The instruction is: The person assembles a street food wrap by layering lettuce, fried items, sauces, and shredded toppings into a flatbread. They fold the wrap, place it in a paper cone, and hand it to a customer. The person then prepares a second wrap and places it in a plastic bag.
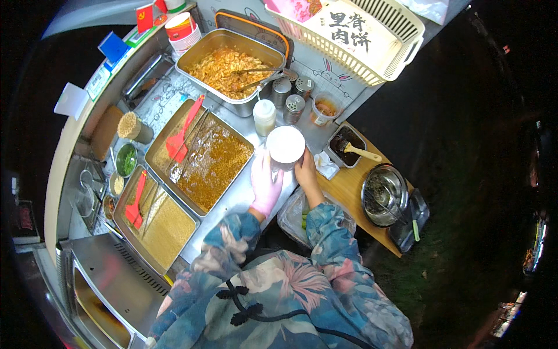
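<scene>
My left hand [265, 183], in a thin pink glove, touches the left side of a round container with a white top [285, 144]. Around its lower right side my bare right hand [306, 171] is closed. A squeeze bottle of pale sauce [264, 117] stands just behind the container, with metal shakers [294, 108] beside it. To the left is a large tray of brown seasoned liquid [218, 161], with a red silicone brush [176, 146] and tongs lying across it. Behind, a deep steel pan [186, 72] holds sauced food and tongs.
A second tray [170, 231] with a red brush lies at the lower left, near a cup of skewers [130, 127]. On the right, a wooden board [348, 192] bears a sauce tub with a brush [347, 144], a steel bowl [383, 194] and a black tray. A plastic basket [383, 78] stands at the back.
</scene>
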The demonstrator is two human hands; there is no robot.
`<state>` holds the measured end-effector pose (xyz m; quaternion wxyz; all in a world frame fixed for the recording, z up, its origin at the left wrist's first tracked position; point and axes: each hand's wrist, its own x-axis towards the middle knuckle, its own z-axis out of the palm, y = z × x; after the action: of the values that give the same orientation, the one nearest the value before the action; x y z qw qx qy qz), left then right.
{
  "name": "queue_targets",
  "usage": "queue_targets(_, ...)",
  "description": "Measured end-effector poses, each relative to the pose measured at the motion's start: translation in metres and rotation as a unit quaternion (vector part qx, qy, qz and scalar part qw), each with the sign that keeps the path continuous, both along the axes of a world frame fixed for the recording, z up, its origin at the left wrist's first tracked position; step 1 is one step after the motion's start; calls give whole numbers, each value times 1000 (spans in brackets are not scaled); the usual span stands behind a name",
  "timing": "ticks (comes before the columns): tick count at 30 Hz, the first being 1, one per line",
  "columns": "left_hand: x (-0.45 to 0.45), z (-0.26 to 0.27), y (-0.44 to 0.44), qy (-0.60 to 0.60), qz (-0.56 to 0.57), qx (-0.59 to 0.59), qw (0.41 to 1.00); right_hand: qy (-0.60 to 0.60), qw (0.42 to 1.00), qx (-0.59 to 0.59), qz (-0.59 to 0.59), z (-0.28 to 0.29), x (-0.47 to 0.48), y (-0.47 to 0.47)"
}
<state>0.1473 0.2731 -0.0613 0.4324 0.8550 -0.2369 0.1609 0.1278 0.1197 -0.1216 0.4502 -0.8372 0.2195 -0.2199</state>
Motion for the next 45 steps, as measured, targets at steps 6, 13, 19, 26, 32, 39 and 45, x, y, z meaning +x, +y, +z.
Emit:
queue_targets(6, 55, 21, -42, 0, -165, 167, 972, 13, 995, -95, 21, -3, 5, -3)
queue_targets(13, 100, -30, -86, 160, -126, 327, 923, 93, 984, -152, -19, -27, 9, -3)
queue_targets(19, 96, 1, -75, 250, -187, 290, 905, 92, 980, -176, -17, 46, -6, -6)
queue_targets(26, 21, 93, -7, -40, -163, -22, 986, -346, 854, -305, -240, 352, -25, -88)
queue_targets(32, -28, 129, 26, -58, -199, -63, 976, -331, 714, -602, -139, 464, 43, -150)
queue_targets(39, -43, 133, 62, -3, -172, -70, 983, -378, 793, -462, -123, 462, 37, -160)
queue_targets(45, -56, 131, 71, 11, -177, -72, 982, -450, 883, -105, -86, 467, 22, -166)
